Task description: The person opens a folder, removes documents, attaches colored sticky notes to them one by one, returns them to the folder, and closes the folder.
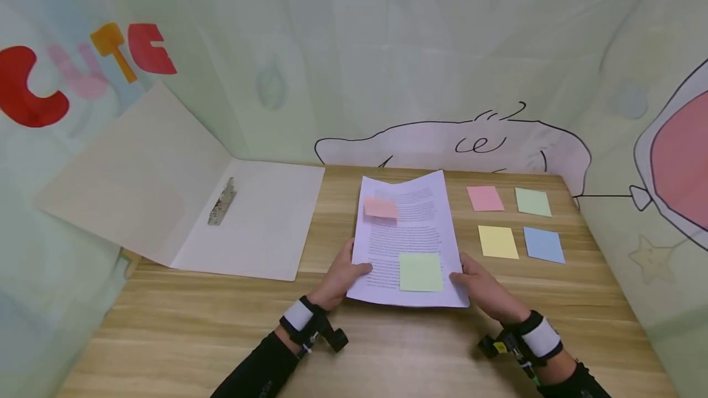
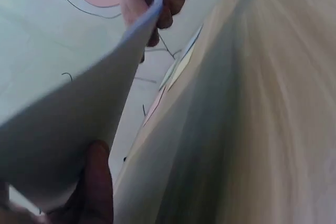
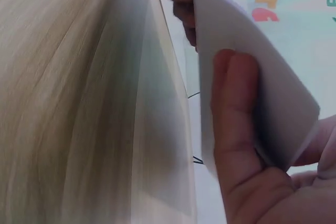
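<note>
A stack of printed paper sheets (image 1: 409, 232) is held by its two long sides, raised off the tabletop. My left hand (image 1: 344, 276) pinches the left edge, thumb on the printed face. On the opposite edge my right hand (image 1: 489, 287) does the same, its fingers (image 3: 236, 103) lying behind the sheets in the right wrist view. A pink sticky note (image 1: 380, 208) with a lifted lower edge sits at the page's upper left. Toward its lower right lies a green sticky note (image 1: 421, 273). The bare back of the sheets (image 2: 68, 108) faces the left wrist view.
An open white folder (image 1: 265, 220) with a metal clip (image 1: 222, 202) lies left, its cover leaning on the wall. On the wooden table (image 1: 221, 318), right of the sheets, are pink (image 1: 485, 199), green (image 1: 533, 202), yellow (image 1: 498, 242) and blue (image 1: 544, 245) sticky notes.
</note>
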Action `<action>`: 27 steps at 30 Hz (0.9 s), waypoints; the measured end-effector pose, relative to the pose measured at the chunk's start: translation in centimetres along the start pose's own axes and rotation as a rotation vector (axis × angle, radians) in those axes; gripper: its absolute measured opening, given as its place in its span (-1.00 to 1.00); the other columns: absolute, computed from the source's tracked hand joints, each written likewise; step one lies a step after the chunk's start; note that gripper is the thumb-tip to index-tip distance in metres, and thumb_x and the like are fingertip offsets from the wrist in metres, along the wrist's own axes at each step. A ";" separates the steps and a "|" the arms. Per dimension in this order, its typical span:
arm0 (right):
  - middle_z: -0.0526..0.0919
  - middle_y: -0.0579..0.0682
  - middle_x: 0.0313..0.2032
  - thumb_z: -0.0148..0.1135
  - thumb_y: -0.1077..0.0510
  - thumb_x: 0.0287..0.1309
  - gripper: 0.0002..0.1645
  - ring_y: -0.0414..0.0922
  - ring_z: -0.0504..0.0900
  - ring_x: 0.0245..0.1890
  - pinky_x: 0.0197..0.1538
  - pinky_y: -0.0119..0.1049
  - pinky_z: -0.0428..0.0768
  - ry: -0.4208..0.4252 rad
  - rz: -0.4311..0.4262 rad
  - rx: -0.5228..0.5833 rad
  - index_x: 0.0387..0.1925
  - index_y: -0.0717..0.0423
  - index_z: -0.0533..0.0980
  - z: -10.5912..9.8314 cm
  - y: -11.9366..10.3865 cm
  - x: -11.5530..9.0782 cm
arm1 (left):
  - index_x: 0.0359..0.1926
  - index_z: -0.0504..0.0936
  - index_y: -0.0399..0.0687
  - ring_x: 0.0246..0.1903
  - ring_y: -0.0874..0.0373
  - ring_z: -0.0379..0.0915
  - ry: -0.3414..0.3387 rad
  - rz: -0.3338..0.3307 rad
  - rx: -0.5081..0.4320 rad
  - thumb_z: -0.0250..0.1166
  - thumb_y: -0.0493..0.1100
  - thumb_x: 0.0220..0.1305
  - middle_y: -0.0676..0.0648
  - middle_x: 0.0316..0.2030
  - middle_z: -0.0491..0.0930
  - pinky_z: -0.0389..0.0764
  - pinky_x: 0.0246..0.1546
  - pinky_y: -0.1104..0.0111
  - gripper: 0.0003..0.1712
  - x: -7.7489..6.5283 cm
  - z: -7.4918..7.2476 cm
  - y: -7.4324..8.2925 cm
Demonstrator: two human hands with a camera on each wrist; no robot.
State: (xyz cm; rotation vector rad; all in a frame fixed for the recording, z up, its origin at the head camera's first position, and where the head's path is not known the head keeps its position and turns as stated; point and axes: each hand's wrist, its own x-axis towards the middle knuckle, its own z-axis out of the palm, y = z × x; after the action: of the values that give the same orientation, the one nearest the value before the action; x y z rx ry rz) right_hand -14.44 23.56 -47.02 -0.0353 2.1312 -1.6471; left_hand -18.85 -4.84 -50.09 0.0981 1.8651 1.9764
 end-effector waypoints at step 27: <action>0.21 0.25 0.27 -0.37 0.31 0.40 -0.36 0.06 0.37 0.02 0.00 -0.21 0.38 0.067 -0.005 0.058 0.43 0.25 -0.21 -0.9 0.9 0.2 | 0.05 0.49 -0.43 -0.10 -0.13 0.41 0.390 -0.173 0.782 -0.10 0.05 0.45 -0.30 -0.14 0.55 0.43 -0.13 0.09 -0.42 -8.6 -20.3 1.9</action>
State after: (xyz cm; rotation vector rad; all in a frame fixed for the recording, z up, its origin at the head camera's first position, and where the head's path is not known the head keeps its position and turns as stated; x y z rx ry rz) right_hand -14.75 24.58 -47.76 0.0327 2.1319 -1.7351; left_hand -18.18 -26.91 -48.27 -0.2322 2.6953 1.1078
